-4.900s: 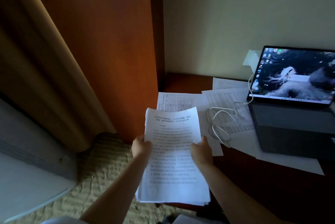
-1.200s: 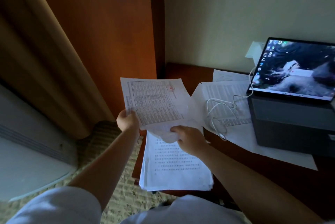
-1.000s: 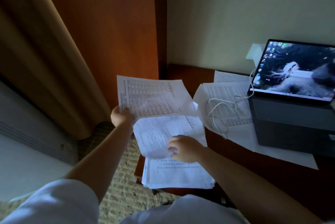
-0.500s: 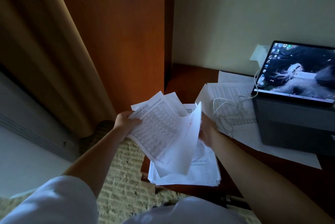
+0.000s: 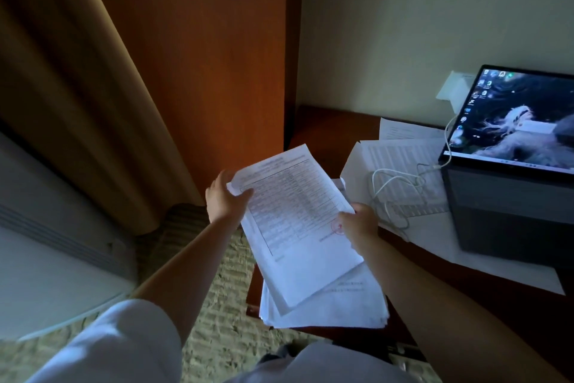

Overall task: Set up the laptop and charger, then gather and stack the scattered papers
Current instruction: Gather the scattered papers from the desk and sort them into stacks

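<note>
Left hand [image 5: 224, 200]: grips the upper left corner of the held sheets [image 5: 298, 221], thumb curled over the printed face.
Right hand [image 5: 357, 226]: pinches the right edge of the same sheets, beside a red stamp.
Held sheets: a few pages with a printed table, at centre frame, tilted so the long axis runs from upper left to lower right; the top edge points to the upper left.
Stack [image 5: 329, 305]: lies on the bench [image 5: 335, 125] corner directly under the held sheets, long axis running nearly straight up the frame, so the two are skewed.
Key relation: the stack lies just below and toward the bottom of the frame from both hands; I judge a turn of the sheets is needed to square them with it.
Loose papers [image 5: 400, 159]: right of centre, under the white charger cable [image 5: 391, 193] and the open laptop [image 5: 509, 171]; the right hand is nearer them.
Progress: laptop looks set up; gathering seems partly done.
</note>
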Available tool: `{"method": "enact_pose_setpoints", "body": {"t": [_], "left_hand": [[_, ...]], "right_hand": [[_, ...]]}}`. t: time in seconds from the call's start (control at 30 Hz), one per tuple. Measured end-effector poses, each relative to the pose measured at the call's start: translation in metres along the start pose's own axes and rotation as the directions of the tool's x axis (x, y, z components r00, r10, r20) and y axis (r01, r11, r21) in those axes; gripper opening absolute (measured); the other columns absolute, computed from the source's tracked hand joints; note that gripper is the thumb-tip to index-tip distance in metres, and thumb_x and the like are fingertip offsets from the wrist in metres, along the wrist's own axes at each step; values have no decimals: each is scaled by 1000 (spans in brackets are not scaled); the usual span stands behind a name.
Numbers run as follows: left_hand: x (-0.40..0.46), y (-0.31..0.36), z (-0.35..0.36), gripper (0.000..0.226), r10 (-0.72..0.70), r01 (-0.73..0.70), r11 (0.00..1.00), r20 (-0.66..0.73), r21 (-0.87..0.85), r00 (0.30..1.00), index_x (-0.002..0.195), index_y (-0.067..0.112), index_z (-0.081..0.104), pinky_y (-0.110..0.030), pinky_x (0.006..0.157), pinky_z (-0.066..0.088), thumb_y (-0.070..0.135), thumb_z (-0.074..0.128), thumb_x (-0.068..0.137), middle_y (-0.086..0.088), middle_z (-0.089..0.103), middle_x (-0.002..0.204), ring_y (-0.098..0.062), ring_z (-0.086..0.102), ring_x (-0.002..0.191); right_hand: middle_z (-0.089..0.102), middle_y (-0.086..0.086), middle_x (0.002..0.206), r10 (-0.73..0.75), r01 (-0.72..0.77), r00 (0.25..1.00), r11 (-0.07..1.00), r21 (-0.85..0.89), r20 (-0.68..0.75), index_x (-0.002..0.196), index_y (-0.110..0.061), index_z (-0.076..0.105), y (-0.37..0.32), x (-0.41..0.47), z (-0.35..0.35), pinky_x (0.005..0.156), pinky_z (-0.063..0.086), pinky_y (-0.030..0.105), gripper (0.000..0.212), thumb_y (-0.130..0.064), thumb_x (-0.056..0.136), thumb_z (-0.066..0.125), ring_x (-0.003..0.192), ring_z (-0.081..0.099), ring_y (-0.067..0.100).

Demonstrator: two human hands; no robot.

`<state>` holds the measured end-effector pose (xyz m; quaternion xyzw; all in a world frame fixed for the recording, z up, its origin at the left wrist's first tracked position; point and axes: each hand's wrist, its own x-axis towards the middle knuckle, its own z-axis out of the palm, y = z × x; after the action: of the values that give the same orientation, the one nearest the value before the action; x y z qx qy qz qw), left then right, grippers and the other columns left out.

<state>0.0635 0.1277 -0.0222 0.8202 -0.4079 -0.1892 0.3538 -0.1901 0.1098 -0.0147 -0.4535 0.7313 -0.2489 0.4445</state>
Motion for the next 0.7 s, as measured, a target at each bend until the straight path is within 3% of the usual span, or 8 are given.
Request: {"method": "enact_pose_setpoints", "body": {"t": [0.13,0.17,0.23,0.33,0.4,0.5,0.6,0.7], "left_hand": [[-9,-24,22,83,-369,374,927,94,-40,925,143,14,34,-44,102,44,30,78,74,-10,49,138,-32,48,124],[-12,-28,28,77,-465,484,868,157,-113,871,141,11,39,-43,95,49,28,76,76,-11,54,134,-33,55,117],[-17,-29,34,52,-525,560,800,199,-218,828,125,7,55,-36,81,54,23,73,79,-12,64,116,-30,63,99],[-24,-20,36,26,-434,453,821,136,-349,891,109,10,62,-32,74,52,16,66,84,-6,67,100,-25,63,88],[-28,-10,34,27,-313,349,855,155,-383,937,112,14,59,-37,79,55,9,60,86,-3,66,101,-24,64,93],[-28,10,26,37,-152,220,892,195,-396,969,114,16,59,-32,75,56,-2,46,84,0,65,100,-20,64,94],[-30,44,6,32,-56,105,840,108,-533,993,108,20,58,-27,73,54,0,44,88,4,64,97,-14,63,91],[-28,79,-19,25,30,-31,746,-13,-665,999,112,19,54,-20,70,53,6,51,90,8,62,97,-6,62,89]], "right_hand": [[52,0,60,-82,74,997,960,-271,-16,59,-12,52,10,12,12,52,37,25,17,2,70,53,68,52,26],[59,3,68,-105,93,994,937,-336,-18,68,-11,59,10,13,15,55,42,24,12,0,66,56,72,57,27],[64,5,91,-153,139,988,889,-437,4,95,-15,66,14,18,21,63,50,25,36,-5,60,63,86,62,28],[61,1,102,-114,137,990,889,-436,79,109,-20,57,8,16,25,70,47,28,39,-13,71,59,94,61,26],[63,1,93,-37,79,991,937,-340,127,95,-18,58,4,13,26,69,46,30,19,-14,78,51,87,62,25],[63,5,86,-51,78,989,976,-202,137,87,-12,59,-3,8,27,65,43,29,13,-9,81,48,78,59,25],[53,5,79,-223,223,975,974,-38,17,95,-7,54,-17,3,24,53,35,25,13,-5,86,45,65,50,21],[56,3,91,-373,398,912,906,145,-171,118,-14,49,-44,-5,14,55,46,28,30,-7,89,46,67,53,18]]}}
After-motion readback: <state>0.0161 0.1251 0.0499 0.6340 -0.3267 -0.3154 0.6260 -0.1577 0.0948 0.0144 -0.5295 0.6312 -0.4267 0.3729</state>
